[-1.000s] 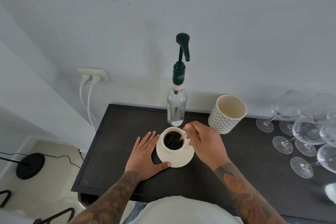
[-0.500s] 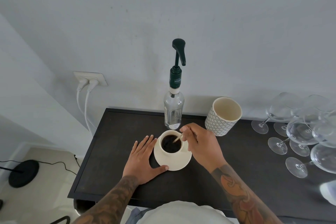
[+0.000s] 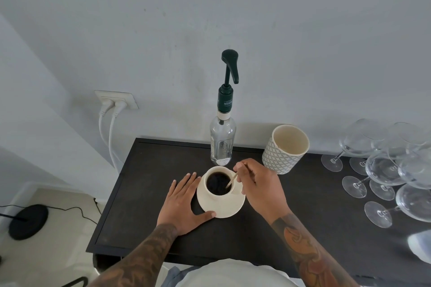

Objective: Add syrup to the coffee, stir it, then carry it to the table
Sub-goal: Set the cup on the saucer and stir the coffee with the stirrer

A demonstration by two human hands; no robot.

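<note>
A cream cup of black coffee [image 3: 218, 183] stands on a cream saucer [image 3: 224, 208] on the dark counter [image 3: 144, 184]. My right hand [image 3: 261, 185] pinches a thin wooden stir stick [image 3: 232, 180] whose lower end dips into the coffee. My left hand [image 3: 184, 202] lies flat on the counter with straight fingers, its thumb touching the saucer's near rim. Just behind the cup, the clear syrup bottle [image 3: 222, 140] with a dark green pump stands against the wall.
A patterned cream holder [image 3: 283, 149] stands right of the bottle. Several wine glasses [image 3: 384, 170] crowd the counter's right side. Two white plugs [image 3: 112, 105] sit in a wall socket at left. A black lamp base [image 3: 25, 221] and cable lie on the floor.
The stick's tip has shifted inside the cup as my right hand turns it. My left hand stays flat beside the saucer. The camera has tilted slightly.
</note>
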